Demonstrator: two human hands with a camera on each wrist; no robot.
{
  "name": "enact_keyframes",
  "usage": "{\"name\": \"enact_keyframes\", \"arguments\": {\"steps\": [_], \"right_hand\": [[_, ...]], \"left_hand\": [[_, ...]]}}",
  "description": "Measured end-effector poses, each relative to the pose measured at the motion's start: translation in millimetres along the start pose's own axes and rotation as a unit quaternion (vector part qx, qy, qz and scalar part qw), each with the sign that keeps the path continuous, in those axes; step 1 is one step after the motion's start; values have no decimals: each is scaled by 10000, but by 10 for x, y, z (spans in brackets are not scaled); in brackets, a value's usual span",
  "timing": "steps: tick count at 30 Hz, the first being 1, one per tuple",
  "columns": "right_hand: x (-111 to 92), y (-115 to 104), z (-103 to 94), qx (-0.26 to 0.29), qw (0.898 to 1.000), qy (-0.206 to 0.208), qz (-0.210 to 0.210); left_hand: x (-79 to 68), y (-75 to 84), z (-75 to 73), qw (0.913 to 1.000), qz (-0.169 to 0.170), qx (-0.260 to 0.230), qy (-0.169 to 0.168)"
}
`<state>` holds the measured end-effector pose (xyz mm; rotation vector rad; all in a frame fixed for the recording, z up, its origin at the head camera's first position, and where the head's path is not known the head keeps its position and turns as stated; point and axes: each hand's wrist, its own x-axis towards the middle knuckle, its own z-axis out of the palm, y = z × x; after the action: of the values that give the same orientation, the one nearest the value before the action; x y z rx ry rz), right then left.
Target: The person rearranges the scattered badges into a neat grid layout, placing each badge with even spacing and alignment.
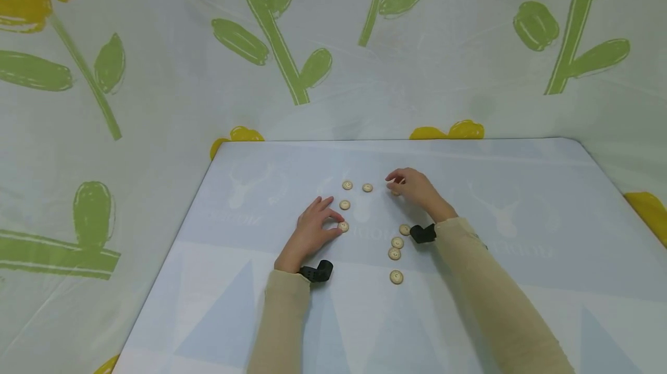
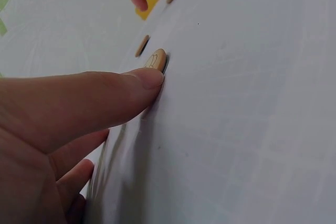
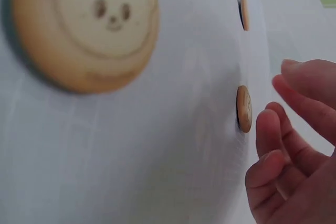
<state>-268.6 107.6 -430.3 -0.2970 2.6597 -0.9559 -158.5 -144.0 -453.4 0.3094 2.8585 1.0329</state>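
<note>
Nearest the left wrist camera, the left hand [image 2: 63, 116] has its grip narrowed, thumb and forefinger pinching the lowest left-column disc [image 1: 343, 227] on the desk [image 1: 208, 200]. The right hand [image 1: 413, 186] has a loose grip, fingers bent with a gap between them; it holds nothing and hovers beside the far-right disc [image 3: 244, 109].

Hazards: uneven thumb pressure may slide or tip the pinched disc, striking the disc above [image 1: 345, 205]. Drawing the right arm back low may let the right wrist device [image 1: 422, 234] brush the adjacent disc [image 1: 405, 229].

Count: nine discs total: three in the left column, two along the far side, four in the right column, of which the middle pair [image 1: 397, 242] nearly touch. Wrist devices: two. Sleeves [image 1: 495, 287]: two.
</note>
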Motion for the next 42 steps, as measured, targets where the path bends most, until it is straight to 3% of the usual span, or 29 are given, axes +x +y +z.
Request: {"name": "enact_keyframes", "arguments": {"steps": [6, 14, 23, 33, 42], "right_hand": [[-60, 28, -27, -261, 9995, -166, 80], [-161, 122, -39, -618, 9963, -486, -358], [-188, 191, -44, -300, 9973, -605, -288], [-211, 216, -71, -295, 9974, -584, -302], [-215, 167, 12, -506, 9980, -205, -323]], "left_hand": [[4, -3, -19, 10000, 2, -14, 12], [-9, -18, -22, 10000, 40, 46, -42], [-4, -48, -8, 10000, 45, 17, -85], [17, -25, -3, 9999, 114, 11, -74], [8, -50, -17, 9999, 156, 36, -31]]}}
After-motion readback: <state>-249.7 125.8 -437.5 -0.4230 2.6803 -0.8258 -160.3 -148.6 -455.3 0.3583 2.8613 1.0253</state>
